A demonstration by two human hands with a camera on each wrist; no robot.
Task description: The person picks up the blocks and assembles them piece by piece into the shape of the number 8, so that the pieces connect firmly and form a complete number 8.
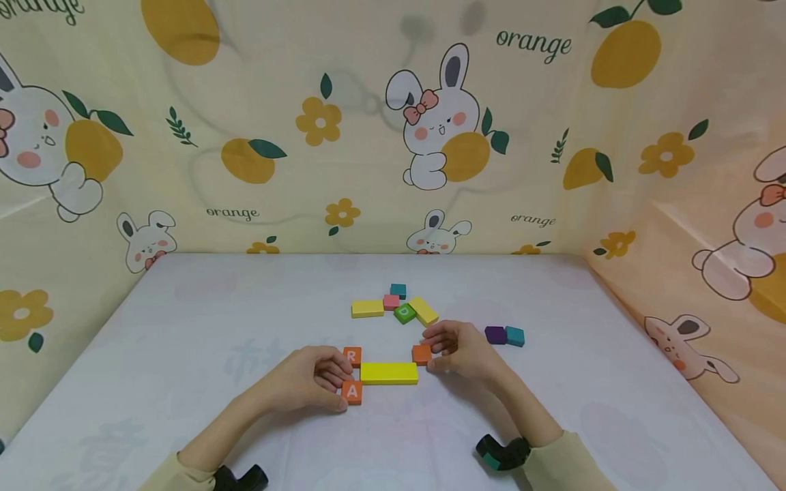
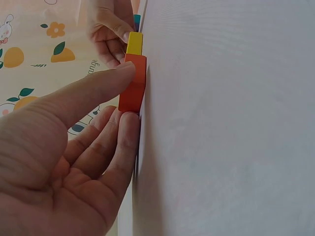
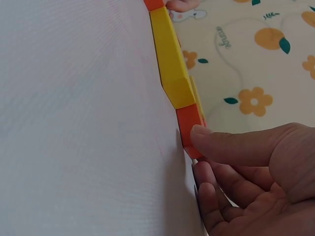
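Observation:
A long yellow block (image 1: pixel 389 374) lies on the white table between both hands. By its left end sit two orange letter blocks: the R block (image 1: pixel 353 356) at the far corner and the A block (image 1: pixel 352 392) at the near corner. My left hand (image 1: pixel 313 376) holds the A block, its thumb on the near side and its fingers curled along the left. At the yellow block's far right corner, my right hand (image 1: pixel 464 349) pinches a plain orange block (image 1: pixel 421 354). In the right wrist view, the thumb presses that orange block (image 3: pixel 190 125).
Farther back lie two small yellow blocks (image 1: pixel 367 309), a green D block (image 1: pixel 404 314), a pink block (image 1: pixel 391 302) and a blue block (image 1: pixel 398 291). A purple block (image 1: pixel 495 335) and another blue block (image 1: pixel 515 336) touch at right. A printed cloth (image 1: pixel 362 136) hangs behind the table.

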